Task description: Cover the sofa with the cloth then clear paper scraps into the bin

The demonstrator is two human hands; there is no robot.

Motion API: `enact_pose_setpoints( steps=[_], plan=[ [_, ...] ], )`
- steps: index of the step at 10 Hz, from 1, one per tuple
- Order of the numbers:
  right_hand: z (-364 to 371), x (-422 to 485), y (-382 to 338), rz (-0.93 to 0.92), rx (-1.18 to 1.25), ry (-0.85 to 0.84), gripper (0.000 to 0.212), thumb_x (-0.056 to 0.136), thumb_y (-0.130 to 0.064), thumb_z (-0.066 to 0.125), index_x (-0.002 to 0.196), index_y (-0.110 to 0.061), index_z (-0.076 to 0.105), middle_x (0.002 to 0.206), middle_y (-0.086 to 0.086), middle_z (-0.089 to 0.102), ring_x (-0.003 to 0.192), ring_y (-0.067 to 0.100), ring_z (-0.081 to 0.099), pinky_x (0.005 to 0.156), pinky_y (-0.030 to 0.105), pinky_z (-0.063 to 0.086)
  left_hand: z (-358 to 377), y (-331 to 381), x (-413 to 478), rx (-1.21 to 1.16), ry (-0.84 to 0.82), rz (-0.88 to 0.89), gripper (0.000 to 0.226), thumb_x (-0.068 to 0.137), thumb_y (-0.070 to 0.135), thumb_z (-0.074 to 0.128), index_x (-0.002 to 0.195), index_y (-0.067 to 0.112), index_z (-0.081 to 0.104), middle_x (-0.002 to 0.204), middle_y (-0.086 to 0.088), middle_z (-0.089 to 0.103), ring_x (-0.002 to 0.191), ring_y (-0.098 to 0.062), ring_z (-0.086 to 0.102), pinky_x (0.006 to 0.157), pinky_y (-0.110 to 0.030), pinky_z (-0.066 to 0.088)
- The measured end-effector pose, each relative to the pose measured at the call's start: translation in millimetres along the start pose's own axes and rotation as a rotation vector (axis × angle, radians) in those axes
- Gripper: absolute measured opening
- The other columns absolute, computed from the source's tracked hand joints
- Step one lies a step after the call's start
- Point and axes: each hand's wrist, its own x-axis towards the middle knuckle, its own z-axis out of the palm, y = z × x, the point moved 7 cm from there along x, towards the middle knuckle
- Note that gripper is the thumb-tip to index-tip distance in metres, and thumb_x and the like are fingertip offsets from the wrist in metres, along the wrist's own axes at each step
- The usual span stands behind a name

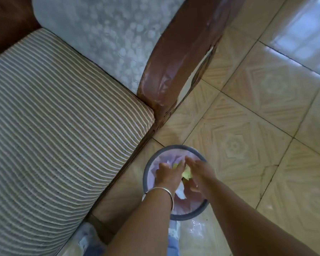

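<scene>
You are reaching both arms down into the lower middle of the frame, over the bin (pixel 190 216). It is standing on the tiled floor (pixel 257 111), just beside the front corner of the sofa (pixel 54 117). A pale lilac liner (pixel 156 163) is lining the inside of the bin under its grey rim.

Your left grip (pixel 167 173), the one wearing a thin metal bangle (pixel 161 190) at the wrist, is hanging inside the mouth of the bin with its back turned to the camera and its fingers pointing down and away. The fingertips are hiding behind the knuckles, so you cannot tell whether this grip is pinching anything or only touching it.

Your right grip (pixel 199 175) is sitting right against the left one, fingers curling inward around the yellow paper scraps (pixel 186 174) that are showing in the gap between the two. A small ring (pixel 197 186) is glinting on one finger. A white piece of paper (pixel 180 192) is lying lower in the bin, below the wrists, against the liner.

The cloth (pixel 100 34), pale with a faint round pattern, is lying over the sofa's back in the upper middle of the frame, running down to the striped seat cushion. The cushion itself is showing bare across the left of the frame. The worn brown armrest (pixel 174 58) is curving down the middle towards the bin.
</scene>
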Motion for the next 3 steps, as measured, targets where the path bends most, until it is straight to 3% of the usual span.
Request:
enact_pose_setpoints(
  steps=[1,2,3],
  plan=[
    [0,10,9,0.004,-0.013,-0.029,0.031,0.094,-0.036,0.045,0.078,-0.013,0.058,0.077,0.009,0.057,0.064,0.018,0.050,0.072,0.037,0.051,9,-18,24,0.014,0.025,-0.045,0.106,0.050,0.076,0.054,0.134,0.012,0.043,0.127,-0.010,0.059,0.111,-0.030,0.060,0.096,-0.038,0.049],
    [2,17,4,-0.034,-0.155,-0.079,0.036,0.097,-0.033,0.040,0.096,-0.008,0.066,0.098,0.019,0.066,0.091,0.032,0.062,0.093,0.042,0.050,6,-20,36,0.040,0.060,0.009,0.088,0.061,0.068,0.047,0.124,0.007,0.054,0.119,-0.017,0.064,0.106,-0.033,0.062,0.095,-0.043,0.050],
    [8,15,-9,-0.058,-0.198,-0.121,0.040,0.094,-0.033,0.046,0.115,-0.003,0.063,0.118,0.021,0.065,0.105,0.033,0.064,0.096,0.046,0.051,-9,-1,24,0.043,0.172,0.115,0.052,0.084,0.033,0.053,0.123,-0.001,0.053,0.122,-0.020,0.062,0.111,-0.035,0.060,0.095,-0.041,0.050]
  ],
)
